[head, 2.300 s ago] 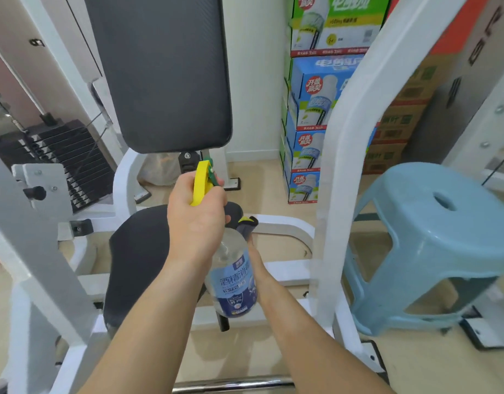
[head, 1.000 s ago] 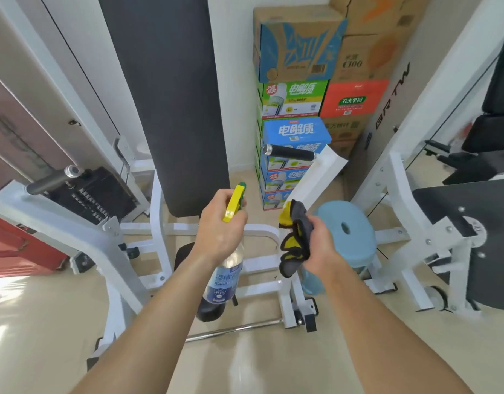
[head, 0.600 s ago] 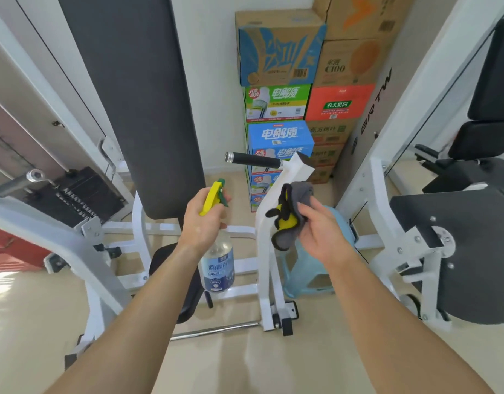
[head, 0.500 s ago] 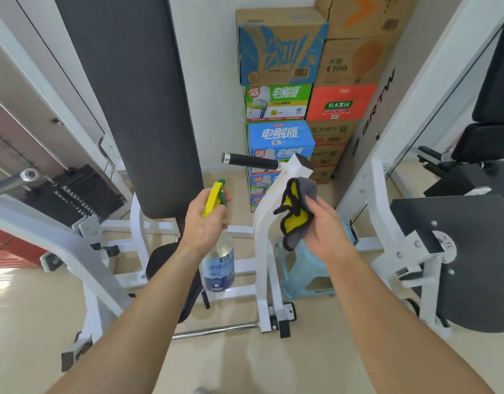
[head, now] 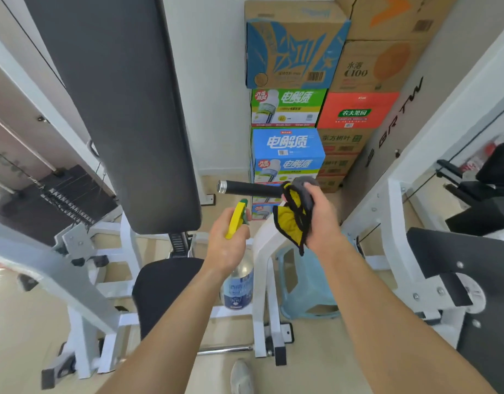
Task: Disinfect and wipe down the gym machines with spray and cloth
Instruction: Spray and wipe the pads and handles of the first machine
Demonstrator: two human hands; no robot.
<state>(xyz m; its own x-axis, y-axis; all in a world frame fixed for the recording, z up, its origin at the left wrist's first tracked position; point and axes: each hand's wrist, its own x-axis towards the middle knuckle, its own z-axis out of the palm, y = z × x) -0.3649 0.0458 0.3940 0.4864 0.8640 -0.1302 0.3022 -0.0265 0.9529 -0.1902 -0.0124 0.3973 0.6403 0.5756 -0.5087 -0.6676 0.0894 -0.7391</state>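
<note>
Yellow and grey, the cloth (head: 295, 220) is bunched in the right hand (head: 320, 220). The fingers curl tight round it. The hand presses the cloth on the right end of a black handle (head: 251, 189). The handle lies flat, long way left to right. Its shiny metal tip points left, toward the back pad (head: 125, 109). A flap of the cloth hangs down under the hand. It shows its yellow side and a black edge.

The left hand (head: 226, 245) grips the neck of the spray bottle (head: 237, 285). Its fingers are curled round the neck, by the yellow trigger (head: 235, 220). The bottle is up in the air, just left of the cloth and a little lower. It is nearly upright. The clear body with the blue label hangs down under the hand. The yellow and green top points up and away, toward the handle. The bottle and the cloth are near each other but do not touch.

The back pad is tall and black and stands on the left. A black seat (head: 165, 285) sits below it, on a white frame (head: 262, 251). A blue stool (head: 307, 291) stands on the floor under the right arm. Boxes (head: 287, 149) are stacked by the wall behind the handle. Dark weights (head: 60, 200) sit far left. A grey shoe (head: 241, 376) shows at the bottom.
</note>
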